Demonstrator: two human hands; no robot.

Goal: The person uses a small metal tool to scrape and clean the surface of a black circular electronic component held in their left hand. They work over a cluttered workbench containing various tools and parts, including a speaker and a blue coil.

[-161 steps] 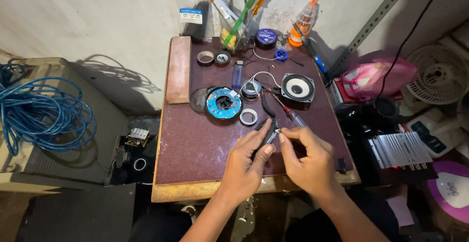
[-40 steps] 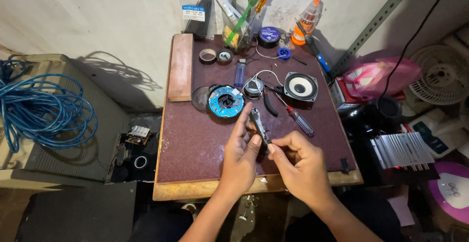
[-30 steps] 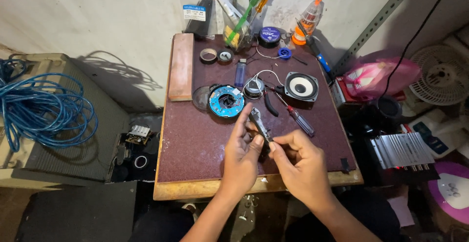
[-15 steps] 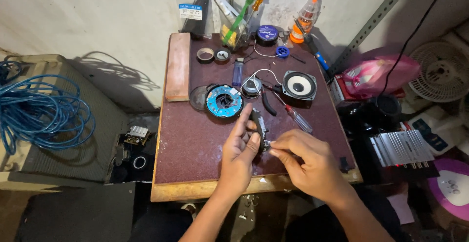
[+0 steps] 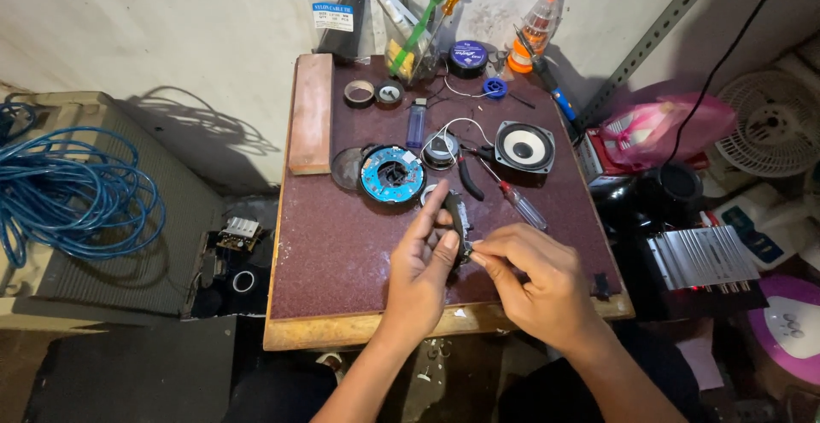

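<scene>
While both hands sit close together near the front edge of the table (image 5: 342, 252), the left hand (image 5: 424, 262) has its fingers wrapped around a small dark round part (image 5: 458, 222), holding it upright on edge, just above the tabletop. The right hand (image 5: 534, 278) has its fingers pinched narrow on something tiny and pale right at the lower side of that part; can't tell what the tiny bit is, too small.

What's changed over the last second or so: the right hand has slid in tighter, so its fingertips now touch the part, where a moment ago there was a bit more gap. Looks to me like fine fiddly work on the part is underway, not just holding.

Compared with about five seconds back, the hands have moved slightly left and up toward the middle of the table, and the part is now tilted up rather than lying low between the hands.

Everything else sits the same: blue round board (image 5: 391, 174), speaker (image 5: 524, 145), red-tipped screwdriver (image 5: 515, 201), pliers (image 5: 465, 175), wooden block (image 5: 311, 111) along the left edge, blue cable (image 5: 77, 192) off to the left.
</scene>
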